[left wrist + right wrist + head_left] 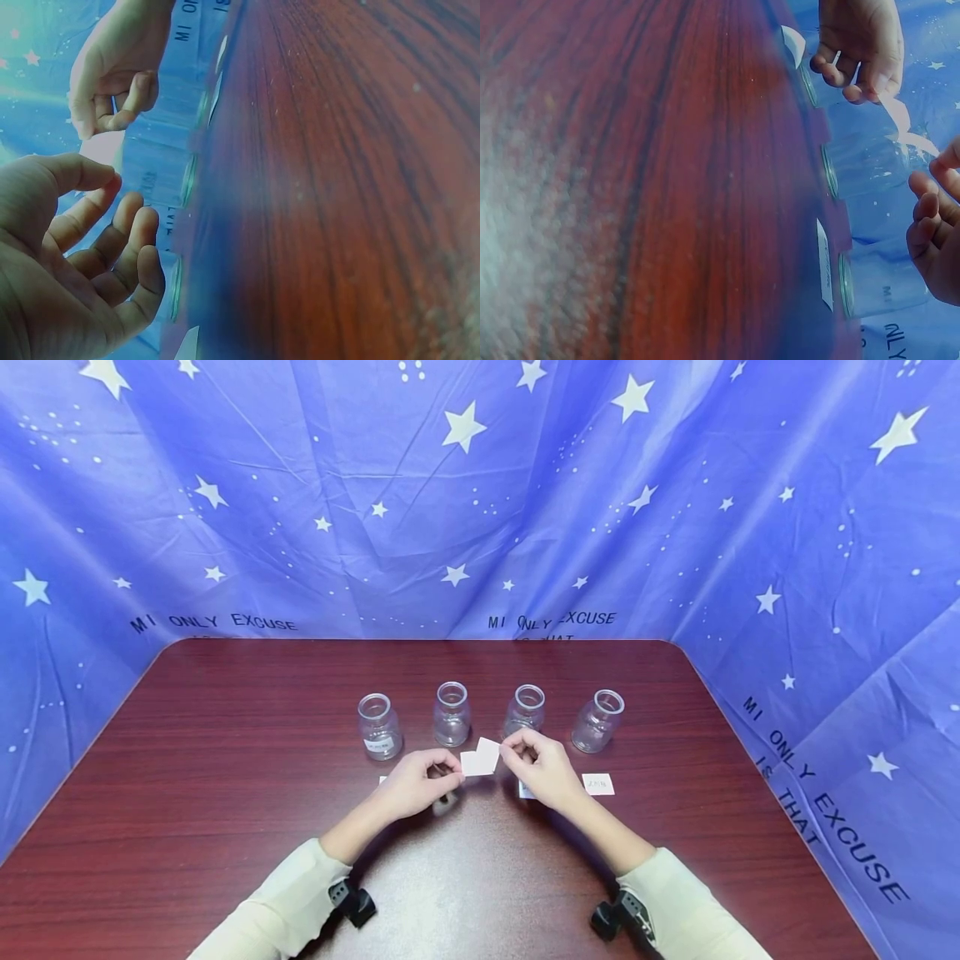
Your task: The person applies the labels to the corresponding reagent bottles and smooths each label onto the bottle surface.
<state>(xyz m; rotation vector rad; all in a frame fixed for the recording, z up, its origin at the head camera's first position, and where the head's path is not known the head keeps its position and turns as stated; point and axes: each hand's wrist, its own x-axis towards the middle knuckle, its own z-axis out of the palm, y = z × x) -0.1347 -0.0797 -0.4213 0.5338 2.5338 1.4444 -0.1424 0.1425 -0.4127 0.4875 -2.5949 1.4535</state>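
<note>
My left hand [420, 783] pinches one end of a small white paper label [474, 766] between thumb and finger. The fingertips of my right hand [546, 768] pinch a second white flap [488, 752] that overlaps it. In the right wrist view the two white pieces [897, 114] meet at an angle, like a sticker partly parted from its backing; which is which I cannot tell. Both hands hold them above the table, in front of the glass jars. The leftmost jar [382, 722] bears a white label [379, 747] with writing.
Three more clear glass jars stand in the row: one left of centre [452, 718], one partly behind my right hand [529, 700], one at the right [597, 722]. A written white label [598, 784] lies on the dark red table [225, 760]; others are partly hidden by the hands.
</note>
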